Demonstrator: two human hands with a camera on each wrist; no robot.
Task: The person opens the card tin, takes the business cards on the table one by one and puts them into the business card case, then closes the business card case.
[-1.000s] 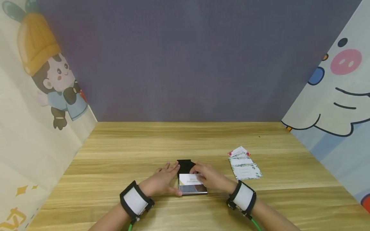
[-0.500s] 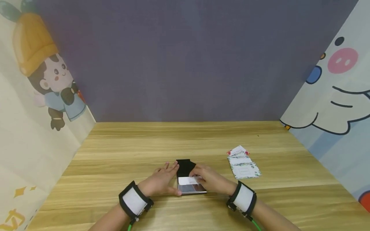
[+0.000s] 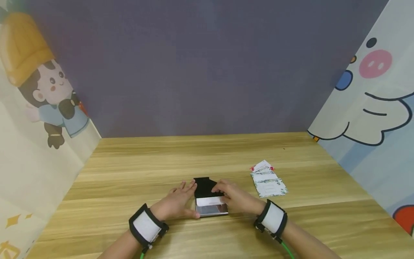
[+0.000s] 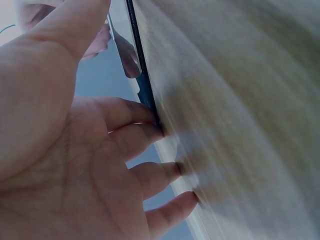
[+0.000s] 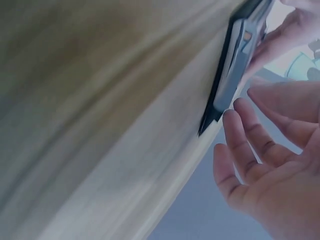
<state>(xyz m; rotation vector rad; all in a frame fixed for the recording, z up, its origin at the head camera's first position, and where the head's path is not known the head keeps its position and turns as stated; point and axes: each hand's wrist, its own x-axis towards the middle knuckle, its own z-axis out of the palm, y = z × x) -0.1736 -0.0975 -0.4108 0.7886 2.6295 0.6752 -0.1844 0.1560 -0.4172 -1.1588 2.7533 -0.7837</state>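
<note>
In the head view, a card case (image 3: 214,210) with a shiny silver front lies on the table, its black flap (image 3: 203,187) folded back. A white card (image 3: 207,201) sits mostly inside, a strip of it showing above the silver front. My left hand (image 3: 177,203) is spread along the case's left side, thumb at the lower corner and fingertips by the flap's edge. My right hand (image 3: 236,196) is over the right side, its thumb near the card and its fingertips over the flap. In the right wrist view, the right fingers (image 5: 245,150) are loosely bent beside the case (image 5: 234,75).
Several white cards with floral borders (image 3: 270,189) lie overlapping to the right, beyond my right hand. The wooden table (image 3: 145,158) meets a dark grey back panel (image 3: 207,72). Cartoon-printed side panels stand at left and right. A green cable (image 3: 286,248) trails from the right wrist band.
The white card has slid down into the case, so less of it shows. My right hand has shifted slightly with it; my left hand keeps its place on the case.
</note>
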